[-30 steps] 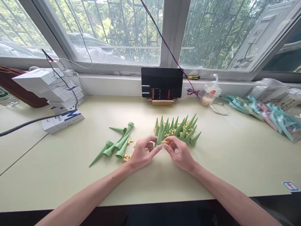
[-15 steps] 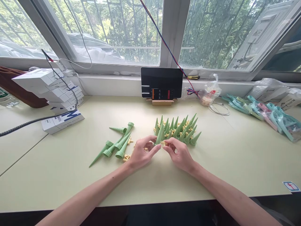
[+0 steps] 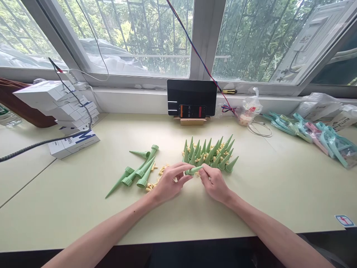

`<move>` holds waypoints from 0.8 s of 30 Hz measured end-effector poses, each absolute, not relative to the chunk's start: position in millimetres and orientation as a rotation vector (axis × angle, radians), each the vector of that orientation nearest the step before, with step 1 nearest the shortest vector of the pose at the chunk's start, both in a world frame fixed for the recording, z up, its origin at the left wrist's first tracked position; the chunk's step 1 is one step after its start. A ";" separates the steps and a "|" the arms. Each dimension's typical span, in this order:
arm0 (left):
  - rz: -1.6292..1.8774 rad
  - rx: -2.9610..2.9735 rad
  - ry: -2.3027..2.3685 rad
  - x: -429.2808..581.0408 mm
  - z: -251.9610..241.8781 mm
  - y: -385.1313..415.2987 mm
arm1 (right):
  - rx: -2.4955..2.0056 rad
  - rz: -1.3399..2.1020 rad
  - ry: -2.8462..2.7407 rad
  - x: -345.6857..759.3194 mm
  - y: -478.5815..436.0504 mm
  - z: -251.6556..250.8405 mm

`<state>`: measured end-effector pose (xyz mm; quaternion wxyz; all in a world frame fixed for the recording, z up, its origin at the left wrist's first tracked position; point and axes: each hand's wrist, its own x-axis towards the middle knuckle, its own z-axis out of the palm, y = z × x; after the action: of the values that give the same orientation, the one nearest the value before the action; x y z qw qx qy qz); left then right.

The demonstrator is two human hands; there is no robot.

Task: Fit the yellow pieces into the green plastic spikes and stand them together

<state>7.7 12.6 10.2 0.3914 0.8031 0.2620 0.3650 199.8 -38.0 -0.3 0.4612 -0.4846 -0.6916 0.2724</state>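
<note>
Left hand is pinching a green cone by its wide end, probably for steadiness. Right hand is curling near the tip (can't tell if pinching anything).

Through one head-worn camera, we look forward and down over the nearby desk toward the windows.
</note>
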 end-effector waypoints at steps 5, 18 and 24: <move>0.958 2.080 0.634 8.8 11.6 10.5 | -1.180 0.653 -1.709 198.7 -37.3 1.9; 1.053 2.081 0.848 7.8 11.5 7.4 | -1.194 0.702 -1.620 197.4 -39.7 5.5; 1.025 1.999 0.865 6.4 11.7 7.3 | -1.181 0.615 -1.702 198.3 -38.1 3.3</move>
<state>6.4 7.3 11.7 0.3589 0.7752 0.3352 0.3974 198.3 -38.1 3.3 0.4707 -0.4822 -0.6949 0.2510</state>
